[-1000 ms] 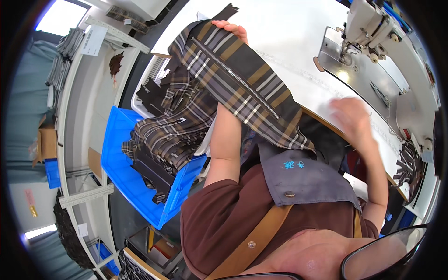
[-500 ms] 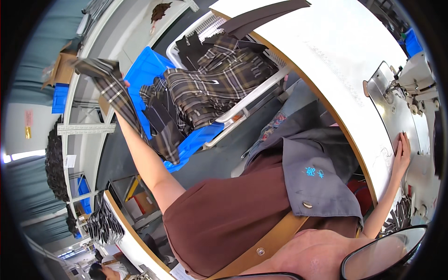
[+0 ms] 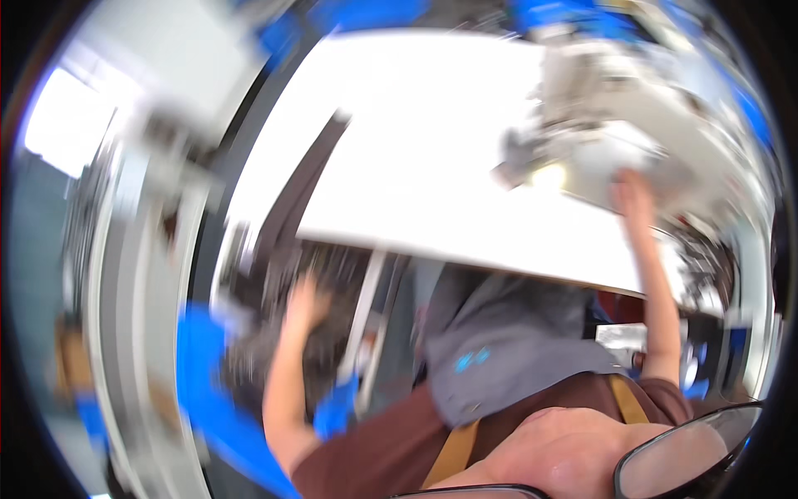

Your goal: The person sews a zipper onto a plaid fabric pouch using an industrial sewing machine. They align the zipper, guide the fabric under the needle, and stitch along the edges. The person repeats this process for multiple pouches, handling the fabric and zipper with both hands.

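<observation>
The whole view is smeared by motion. My left hand (image 3: 306,301) is over a blurred pile of dark fabric (image 3: 262,358) at the blue bin (image 3: 204,358); its fingers are too blurred to read, and I see no distinct piece in it. My right hand (image 3: 634,195) reaches onto the metal plate (image 3: 603,156) of the sewing machine (image 3: 565,71), fingers stretched out. A long dark strip (image 3: 301,183) hangs at the left end of the white table (image 3: 416,166).
White shelving (image 3: 191,241) stands at the left, with a cardboard box (image 3: 73,358) beyond. More blue containers (image 3: 357,12) are behind the table. Blurred dark items (image 3: 698,274) lie at the table's right end.
The view has swung round to face the table. The zippered plaid piece my left hand carried to the bin is no longer distinct in it; that hand has moved back toward me.
</observation>
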A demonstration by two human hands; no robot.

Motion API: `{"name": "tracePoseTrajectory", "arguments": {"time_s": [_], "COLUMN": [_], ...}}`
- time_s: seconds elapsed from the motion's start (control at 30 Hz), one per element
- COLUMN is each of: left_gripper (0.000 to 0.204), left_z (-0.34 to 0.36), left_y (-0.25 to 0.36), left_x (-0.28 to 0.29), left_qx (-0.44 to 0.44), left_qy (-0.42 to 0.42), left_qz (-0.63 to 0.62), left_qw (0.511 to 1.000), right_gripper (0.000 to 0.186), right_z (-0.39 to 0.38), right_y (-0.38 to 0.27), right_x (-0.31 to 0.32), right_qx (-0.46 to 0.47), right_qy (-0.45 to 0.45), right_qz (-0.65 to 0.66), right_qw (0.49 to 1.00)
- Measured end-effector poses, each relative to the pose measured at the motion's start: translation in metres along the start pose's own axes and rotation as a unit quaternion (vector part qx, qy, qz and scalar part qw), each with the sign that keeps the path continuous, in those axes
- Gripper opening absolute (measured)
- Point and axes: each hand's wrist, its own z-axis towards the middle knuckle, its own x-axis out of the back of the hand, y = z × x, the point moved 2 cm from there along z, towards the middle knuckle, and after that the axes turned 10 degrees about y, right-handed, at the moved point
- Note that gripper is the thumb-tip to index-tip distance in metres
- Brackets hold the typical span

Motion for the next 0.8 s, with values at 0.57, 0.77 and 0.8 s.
{"name": "tracePoseTrajectory", "arguments": {"time_s": [0.57,0.77,0.8], "left_gripper": [0.050,0.048,0.047], "left_z": [0.096,0.100,0.101], "left_y": [0.211,0.234,0.235], "left_x": [-0.025,-0.014,-0.013], "left_qx": [-0.213,-0.258,-0.262], "left_qy": [-0.046,0.003,0.012], "left_qz": [0.123,0.062,0.053], "left_qw": [0.968,0.964,0.964], "right_gripper": [0.017,0.015,0.015], "right_z": [-0.007,-0.006,-0.005], "right_y": [-0.001,0.000,-0.001], "right_x": [0.006,0.005,0.007], "right_qx": [-0.050,-0.058,-0.055], "right_qy": [0.059,0.072,0.073], "right_qz": [0.031,0.051,0.050], "right_qw": [0.997,0.994,0.995]}}
